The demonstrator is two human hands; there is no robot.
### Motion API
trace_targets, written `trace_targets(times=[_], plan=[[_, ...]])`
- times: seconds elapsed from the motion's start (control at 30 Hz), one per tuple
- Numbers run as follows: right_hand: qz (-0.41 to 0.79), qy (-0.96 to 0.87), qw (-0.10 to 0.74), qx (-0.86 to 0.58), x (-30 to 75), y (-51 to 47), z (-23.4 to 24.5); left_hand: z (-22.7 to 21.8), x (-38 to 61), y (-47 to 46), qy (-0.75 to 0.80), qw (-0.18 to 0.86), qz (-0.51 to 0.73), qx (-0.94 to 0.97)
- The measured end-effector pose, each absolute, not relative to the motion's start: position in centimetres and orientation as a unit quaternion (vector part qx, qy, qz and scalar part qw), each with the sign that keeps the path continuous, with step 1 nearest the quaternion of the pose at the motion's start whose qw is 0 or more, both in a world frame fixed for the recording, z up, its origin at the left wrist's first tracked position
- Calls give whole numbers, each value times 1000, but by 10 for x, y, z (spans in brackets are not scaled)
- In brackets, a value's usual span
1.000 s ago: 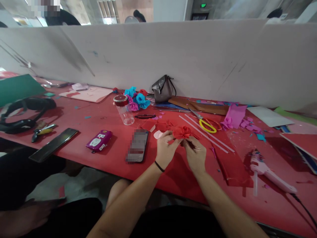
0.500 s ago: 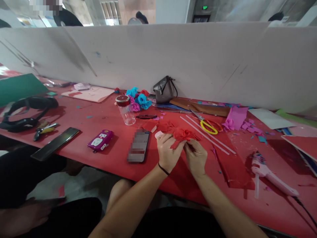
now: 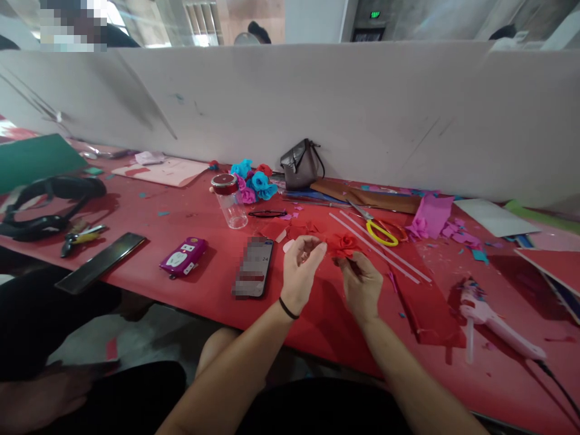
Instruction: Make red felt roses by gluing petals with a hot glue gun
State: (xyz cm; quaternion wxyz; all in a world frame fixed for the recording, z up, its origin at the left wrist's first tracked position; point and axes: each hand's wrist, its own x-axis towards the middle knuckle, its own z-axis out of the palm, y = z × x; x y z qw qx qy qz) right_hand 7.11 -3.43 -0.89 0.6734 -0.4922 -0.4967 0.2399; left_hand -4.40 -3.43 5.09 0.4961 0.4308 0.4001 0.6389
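Where right fingers (image 3: 360,262) pinch — flower (image 3: 347,243) (red) sits.

The number 24 on the phone (image 3: 254,267), and a lit green sign (image 3: 375,14) too small to read

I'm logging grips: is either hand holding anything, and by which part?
The right hand pinches the red paper flower by its base; the left hand appears to hold nothing.

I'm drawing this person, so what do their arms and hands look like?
The left hand and right hand wear no gloves. A thin black band circles the left wrist; the right wrist has none. No sleeves show on the left forearm or right forearm.
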Motion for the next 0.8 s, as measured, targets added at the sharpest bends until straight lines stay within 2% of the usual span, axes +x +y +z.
trace_targets(times=[0.4, 0.8], plan=[[240, -504, 657, -508, 73, -33, -14, 61, -48, -35, 432, 477, 617, 452], [230, -451, 683, -526, 72, -32, -13, 46, -53, -35, 479, 240, 670, 514]])
